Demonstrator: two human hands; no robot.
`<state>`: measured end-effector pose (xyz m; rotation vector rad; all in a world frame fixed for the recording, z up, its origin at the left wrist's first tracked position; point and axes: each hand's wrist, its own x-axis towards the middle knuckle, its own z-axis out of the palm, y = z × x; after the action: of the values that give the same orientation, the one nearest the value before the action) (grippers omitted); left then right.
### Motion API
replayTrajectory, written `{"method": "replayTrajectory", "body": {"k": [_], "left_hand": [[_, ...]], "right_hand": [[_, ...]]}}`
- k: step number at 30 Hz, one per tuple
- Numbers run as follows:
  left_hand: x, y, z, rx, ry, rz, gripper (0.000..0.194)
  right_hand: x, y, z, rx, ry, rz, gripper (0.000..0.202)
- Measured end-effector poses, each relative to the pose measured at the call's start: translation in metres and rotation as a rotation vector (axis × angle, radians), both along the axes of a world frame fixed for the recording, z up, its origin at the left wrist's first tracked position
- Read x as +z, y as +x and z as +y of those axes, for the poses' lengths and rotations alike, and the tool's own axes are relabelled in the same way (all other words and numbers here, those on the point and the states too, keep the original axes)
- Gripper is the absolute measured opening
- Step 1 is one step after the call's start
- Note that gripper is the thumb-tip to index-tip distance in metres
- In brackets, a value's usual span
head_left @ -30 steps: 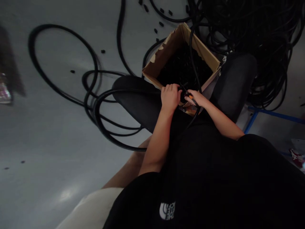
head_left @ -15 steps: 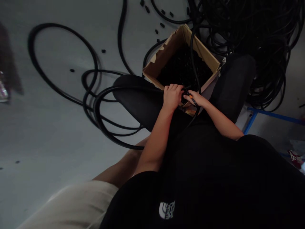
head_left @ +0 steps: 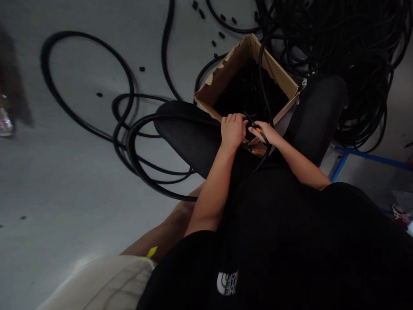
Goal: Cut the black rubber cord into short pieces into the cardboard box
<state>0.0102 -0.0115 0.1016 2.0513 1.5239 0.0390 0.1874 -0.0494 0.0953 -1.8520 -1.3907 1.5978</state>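
My left hand (head_left: pixel 232 130) is closed around a black hose (head_left: pixel 190 117) at the near edge of a torn cardboard box (head_left: pixel 284 77). My right hand (head_left: pixel 264 131) grips a dark tool with an orange part (head_left: pixel 258 129), its thin blade pointing up and left over the box. Small black pieces (head_left: pixel 240 88) fill much of the box, which stands between my bent legs. Another stretch of black hose hangs over the box and passes beside my right hand. The hose end near my left fingers is hard to make out.
Big loops of hose (head_left: pixel 87 36) lie on the grey floor at left. A tangled hose pile (head_left: pixel 361 64) is at upper right, above a blue frame (head_left: pixel 371 157). Small black pieces (head_left: pixel 142 69) dot the floor. A person's light-clothed leg (head_left: pixel 103 282) is at lower left.
The tool's blade now shows between my hands, pointing up over the box. Both hands have stayed nearly in place. A yellow piece has come into view by the other person's leg.
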Motion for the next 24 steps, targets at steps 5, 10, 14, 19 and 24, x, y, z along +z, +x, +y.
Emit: {"method": "replayTrajectory", "body": {"k": [5,10,14,19,24], "left_hand": [[-0.002,-0.001,0.001,-0.068,-0.01,0.013,0.035],[-0.006,-0.003,0.001,-0.144,-0.019,-0.022,0.035],[-0.012,-0.003,0.0,-0.089,-0.001,-0.023,0.031],[-0.019,-0.003,0.001,-0.026,-0.002,-0.002,0.027],[-0.025,-0.006,0.003,-0.006,0.041,-0.032,0.023]], "right_hand": [[-0.005,0.001,-0.003,-0.033,-0.063,0.066,0.022],[-0.015,0.003,-0.002,-0.007,-0.013,0.033,0.023],[-0.015,0.006,0.0,0.042,0.063,0.013,0.023],[-0.014,0.01,0.0,0.077,0.084,-0.047,0.021],[-0.024,0.011,-0.004,0.039,0.033,0.021,0.025]]}}
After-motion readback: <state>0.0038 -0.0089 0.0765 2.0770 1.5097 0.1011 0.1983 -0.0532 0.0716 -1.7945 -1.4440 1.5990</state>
